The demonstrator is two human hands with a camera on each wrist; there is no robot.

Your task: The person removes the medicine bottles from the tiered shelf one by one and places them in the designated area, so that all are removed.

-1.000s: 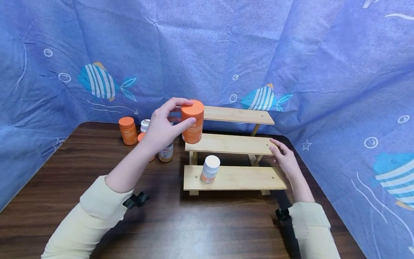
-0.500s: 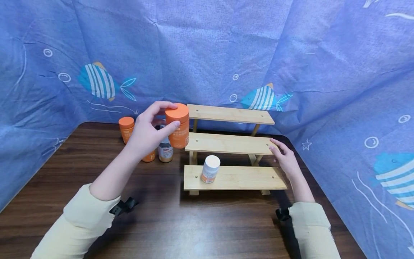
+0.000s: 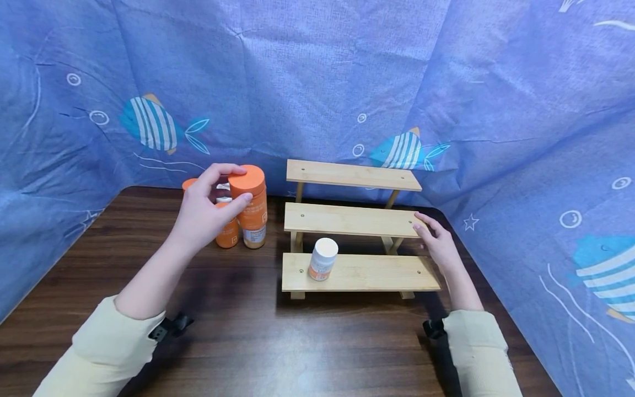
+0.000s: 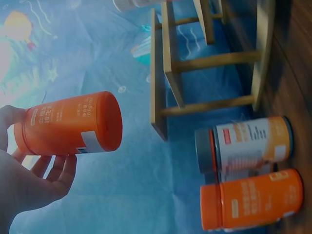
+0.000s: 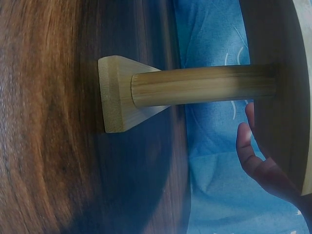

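My left hand (image 3: 200, 212) grips an orange bottle (image 3: 253, 204) with an orange lid, thumb on the near side and fingers over the far side and top. The bottle is held above the table, as the left wrist view shows too, its base (image 4: 110, 121) toward the camera. My right hand (image 3: 439, 245) is at the right end of the stand's middle shelf (image 3: 352, 219), fingertips over that end, fingers loosely bent; whether it presses the wood is unclear. A white bottle (image 3: 322, 260) with an orange-and-white label stands on the lowest wooden shelf (image 3: 382, 273), toward its left.
Left of the stand, an orange bottle (image 4: 253, 200) and a grey-lidded bottle (image 4: 248, 146) stand on the dark wood table (image 3: 297, 342). Another orange lid (image 3: 188, 183) shows behind my left hand. The top shelf (image 3: 353, 175) stands before a blue fish-print curtain (image 3: 317, 82).
My left hand has moved left and slightly down with the orange bottle, away from the stand, and now hangs in front of the standing bottles. The right hand has stayed in place.
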